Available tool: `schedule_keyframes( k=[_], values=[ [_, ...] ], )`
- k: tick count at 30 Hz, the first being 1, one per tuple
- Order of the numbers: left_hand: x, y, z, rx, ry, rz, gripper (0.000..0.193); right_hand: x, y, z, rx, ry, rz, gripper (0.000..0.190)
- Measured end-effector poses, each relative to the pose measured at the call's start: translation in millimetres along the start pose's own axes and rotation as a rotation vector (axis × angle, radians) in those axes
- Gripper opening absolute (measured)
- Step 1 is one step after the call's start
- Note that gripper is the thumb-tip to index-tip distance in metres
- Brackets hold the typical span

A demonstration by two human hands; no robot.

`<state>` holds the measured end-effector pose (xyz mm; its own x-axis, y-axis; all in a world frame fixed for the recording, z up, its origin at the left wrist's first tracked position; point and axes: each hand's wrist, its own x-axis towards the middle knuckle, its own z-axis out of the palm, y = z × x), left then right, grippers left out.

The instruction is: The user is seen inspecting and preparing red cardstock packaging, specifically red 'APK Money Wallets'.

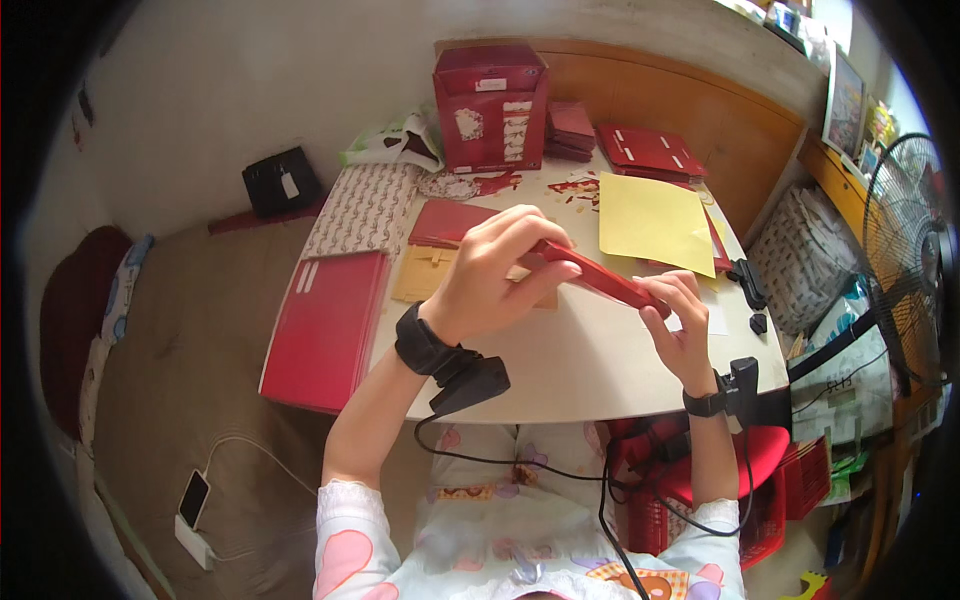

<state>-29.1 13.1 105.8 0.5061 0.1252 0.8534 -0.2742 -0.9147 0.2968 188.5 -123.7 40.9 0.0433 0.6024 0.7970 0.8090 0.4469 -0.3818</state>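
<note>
A thin red folded card piece (604, 277) is held up over the white table (517, 390), seen almost edge-on. My left hand (499, 266) pinches its left end between thumb and fingers, and my right hand (675, 315) grips the right end. Both wrists wear black straps with devices and cables. Below and behind my left hand lie a tan card piece (421, 274) and a red card sheet (450, 220), partly covered by the hand. Beyond my right hand, a yellow paper sheet (656, 221) rests over red card pieces.
At the left are stacked red card sheets (322, 330) and patterned sheets (362, 206). A tall red carton (491, 112) stands at the back beside red card stacks (651, 150) and scattered scraps (574, 191). A black fan (904, 255) is at the right; cables hang before my lap.
</note>
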Motion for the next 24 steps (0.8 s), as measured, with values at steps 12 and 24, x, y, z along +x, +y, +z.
schedule_keyframes(
  k=[12, 24],
  values=[
    [-2, 3, -13, 0.03, 0.238, -0.188, 0.011, 5, 6, 5, 0.382, 0.103, 0.282, 0.017],
    [-7, 13, -29, -0.039, 0.242, -0.405, 0.018, 8, 6, 3, 0.811, 0.054, 0.286, 0.019]
  ],
)
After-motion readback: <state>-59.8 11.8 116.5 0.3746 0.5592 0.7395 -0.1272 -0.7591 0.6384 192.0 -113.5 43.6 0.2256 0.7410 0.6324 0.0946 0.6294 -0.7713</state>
